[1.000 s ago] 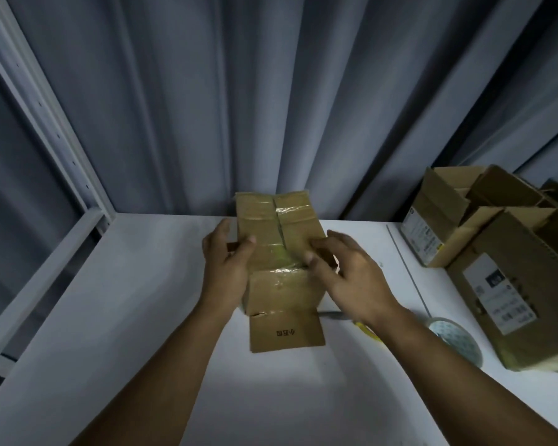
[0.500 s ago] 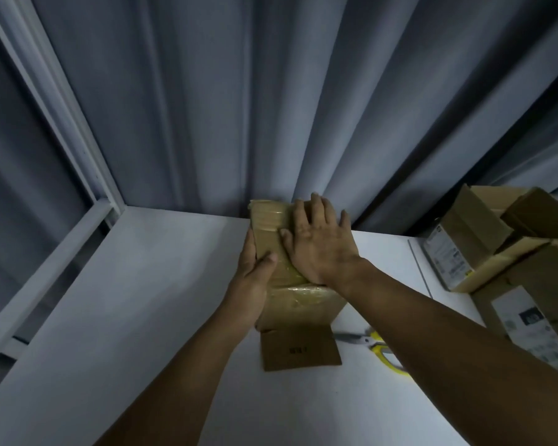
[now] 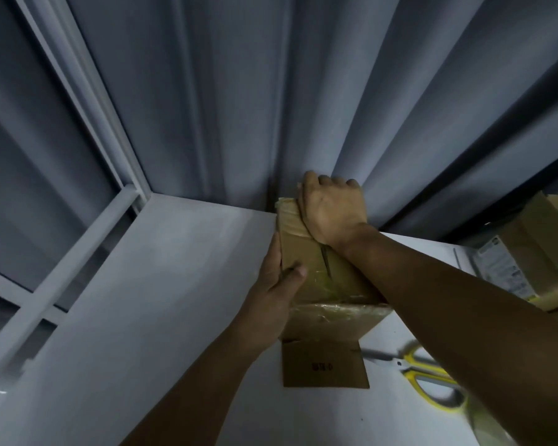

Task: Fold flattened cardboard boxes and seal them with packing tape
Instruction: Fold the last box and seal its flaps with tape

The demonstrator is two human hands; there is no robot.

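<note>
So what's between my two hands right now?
The taped cardboard box: your left hand grips its left side, and your right hand curls over its far top edge. This shows in the head view.

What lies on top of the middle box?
The right hand lies on the box, fingers curled over its far edge; the left hand holds its side, thumb on top. The right forearm hides part of the seam.
</note>
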